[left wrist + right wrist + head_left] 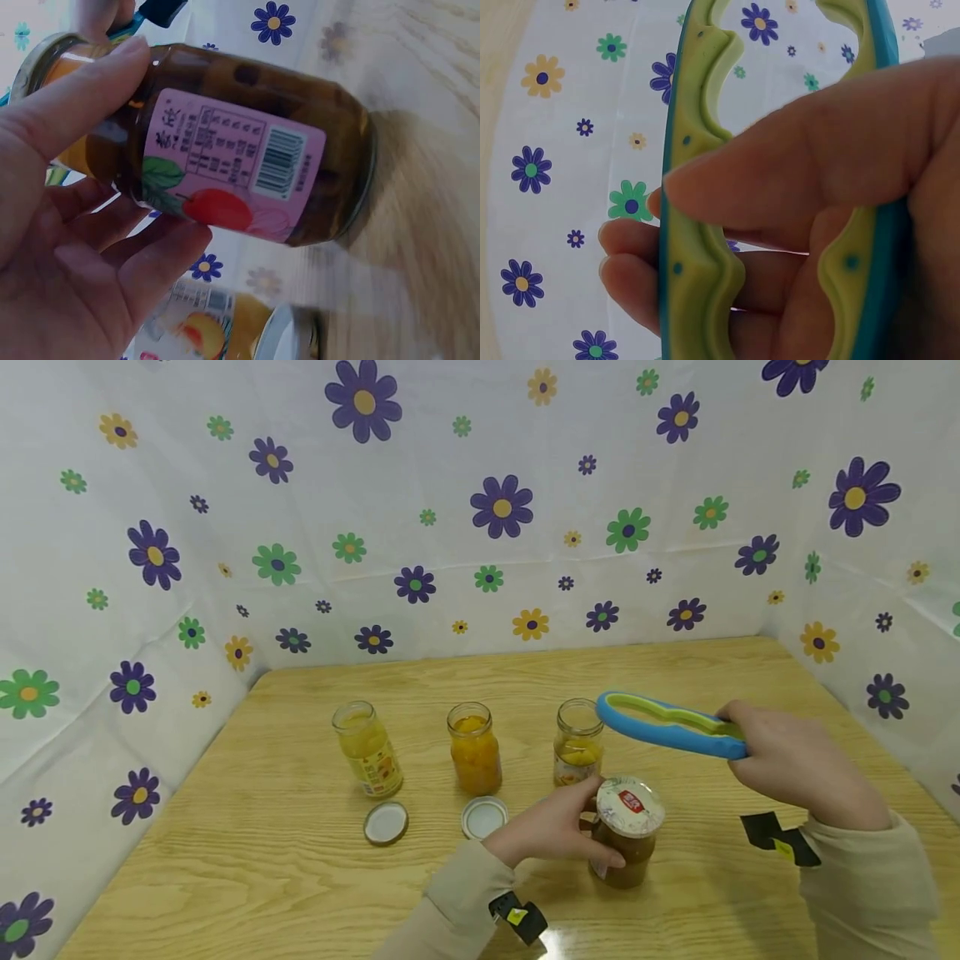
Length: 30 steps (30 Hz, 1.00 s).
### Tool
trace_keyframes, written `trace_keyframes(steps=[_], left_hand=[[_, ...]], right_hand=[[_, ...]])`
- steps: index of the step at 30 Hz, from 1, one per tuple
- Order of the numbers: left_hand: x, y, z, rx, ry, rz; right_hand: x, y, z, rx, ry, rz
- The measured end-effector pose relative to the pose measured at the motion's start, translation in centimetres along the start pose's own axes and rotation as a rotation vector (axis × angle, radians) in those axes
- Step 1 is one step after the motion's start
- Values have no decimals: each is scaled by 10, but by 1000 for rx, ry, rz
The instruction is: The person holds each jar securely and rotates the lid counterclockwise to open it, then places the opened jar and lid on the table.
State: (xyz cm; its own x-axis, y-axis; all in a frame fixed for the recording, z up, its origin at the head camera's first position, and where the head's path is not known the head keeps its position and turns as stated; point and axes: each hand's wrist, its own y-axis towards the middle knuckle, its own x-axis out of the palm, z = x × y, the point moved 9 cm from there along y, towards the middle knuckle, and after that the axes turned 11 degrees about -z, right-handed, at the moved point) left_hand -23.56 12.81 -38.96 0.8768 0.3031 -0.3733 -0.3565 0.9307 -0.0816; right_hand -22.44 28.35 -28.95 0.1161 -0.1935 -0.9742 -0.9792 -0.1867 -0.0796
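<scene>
My left hand (pixel 551 827) holds a glass jar (pixel 637 860) of dark brown contents, thumb on its near side and fingers round the back. A pale printed lid (pixel 630 807) with a red label caps the jar. In the left wrist view, its pink label (pixel 232 165) shows a red fruit and a barcode. Raised to the right of the jar, my right hand (pixel 802 764) grips a blue and green jar opener (pixel 667 727) by one end. The opener's wide loop points left, apart from the lid. Wavy green inner edges (pixel 712 262) show in the right wrist view.
Behind stand three lidless jars: a yellow one (pixel 372 760) at left, an orange one (pixel 477 760) in the middle, and one with yellow fruit (pixel 578 756) close beyond my left hand. Two lids (pixel 386 823) lie on the wooden table (pixel 285 860). A flowered cloth (pixel 450 460) surrounds the table.
</scene>
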Motion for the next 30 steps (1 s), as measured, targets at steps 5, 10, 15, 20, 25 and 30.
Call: trace_keyframes(steps=[5, 10, 15, 20, 25, 30], left_hand=[[-4, -14, 1, 11, 10, -4], [-8, -26, -4, 17, -21, 5], [-15, -37, -8, 21, -27, 37], [-22, -47, -12, -5, -22, 73], [-28, -57, -15, -24, -14, 91], [-33, -64, -18, -31, 9, 101]], right_hand=[[1, 1, -4, -17, -5, 2], [2, 1, -8, -32, -13, 9], [2, 2, -13, -45, -28, 20], [3, 3, -18, -64, -48, 39], [4, 3, -23, -79, -55, 53], [4, 3, -28, -102, -65, 74]])
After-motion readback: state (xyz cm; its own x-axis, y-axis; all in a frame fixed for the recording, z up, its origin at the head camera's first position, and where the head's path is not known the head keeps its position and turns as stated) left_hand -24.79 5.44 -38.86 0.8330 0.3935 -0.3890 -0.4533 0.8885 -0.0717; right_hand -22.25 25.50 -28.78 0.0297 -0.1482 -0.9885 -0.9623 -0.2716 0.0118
